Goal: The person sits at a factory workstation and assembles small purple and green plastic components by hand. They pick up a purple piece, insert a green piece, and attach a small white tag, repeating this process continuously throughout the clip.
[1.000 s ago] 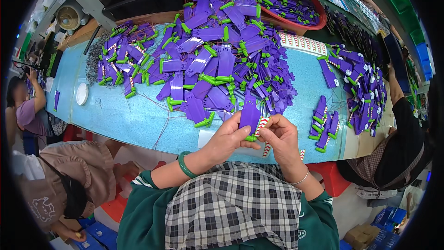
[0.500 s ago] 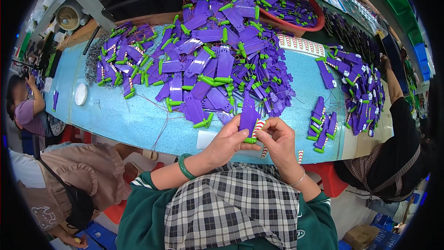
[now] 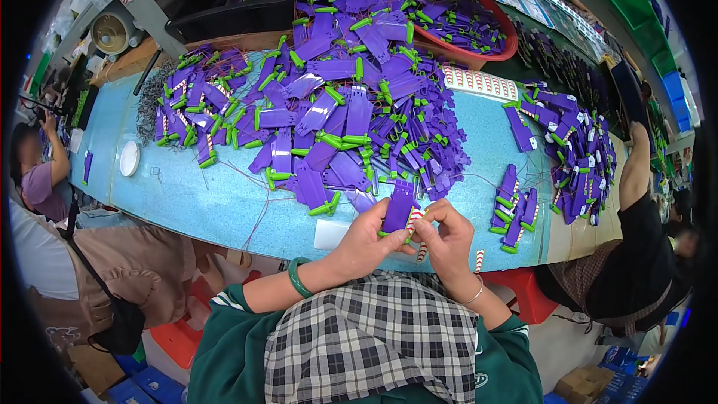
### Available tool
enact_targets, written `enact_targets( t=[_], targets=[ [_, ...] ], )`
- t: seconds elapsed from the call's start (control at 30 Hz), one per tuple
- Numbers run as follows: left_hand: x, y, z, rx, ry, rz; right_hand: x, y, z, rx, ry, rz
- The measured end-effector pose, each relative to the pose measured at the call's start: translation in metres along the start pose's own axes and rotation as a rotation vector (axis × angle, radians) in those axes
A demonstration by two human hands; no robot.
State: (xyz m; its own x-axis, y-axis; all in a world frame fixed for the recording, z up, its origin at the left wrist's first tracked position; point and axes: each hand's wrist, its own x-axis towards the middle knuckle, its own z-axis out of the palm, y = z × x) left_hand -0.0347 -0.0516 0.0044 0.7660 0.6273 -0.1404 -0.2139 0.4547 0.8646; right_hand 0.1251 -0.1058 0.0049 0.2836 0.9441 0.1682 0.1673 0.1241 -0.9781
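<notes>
My left hand [image 3: 364, 243] is closed around a flat purple plastic piece [image 3: 398, 208] with a green end, held over the table's near edge. A sticker with red and white chevrons [image 3: 415, 216] lies along the right side of this piece. The thumb and fingers of my right hand [image 3: 450, 238] pinch together at the sticker's edge; the fingertips hide part of it. Below the hands, another chevron sticker strip [image 3: 422, 253] shows partly, and one more strip [image 3: 479, 260] sits at the table edge. Left of the piece is a white card [image 3: 330, 234].
A large heap of purple and green pieces [image 3: 329, 116] with thin wires covers the table's middle. Right of it lie a sticker sheet [image 3: 480, 83], a small group of pieces [image 3: 514, 209] and another pile [image 3: 580, 157]. A red basin [image 3: 511, 43] stands behind. People sit on both sides.
My hands stay at the piece; my right fingers have shifted slightly on the sticker. The view has moved a little. The person on the right has moved their arm, and the person at left has shifted.
</notes>
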Motion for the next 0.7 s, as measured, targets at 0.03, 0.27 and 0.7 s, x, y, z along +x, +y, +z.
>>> enact_targets(
  t=[0.03,0.27,0.7],
  targets=[
    [0.0,-0.001,0.0,-0.023,-0.003,0.005,0.003,-0.003,0.0,-0.144,0.018,-0.188],
    [-0.001,-0.002,0.006,-0.06,-0.022,0.025,0.002,-0.004,-0.002,-0.311,0.056,-0.395],
    [0.0,-0.009,0.003,-0.477,-0.208,-0.283,0.012,0.0,0.001,-0.022,-0.397,0.02]
  ],
)
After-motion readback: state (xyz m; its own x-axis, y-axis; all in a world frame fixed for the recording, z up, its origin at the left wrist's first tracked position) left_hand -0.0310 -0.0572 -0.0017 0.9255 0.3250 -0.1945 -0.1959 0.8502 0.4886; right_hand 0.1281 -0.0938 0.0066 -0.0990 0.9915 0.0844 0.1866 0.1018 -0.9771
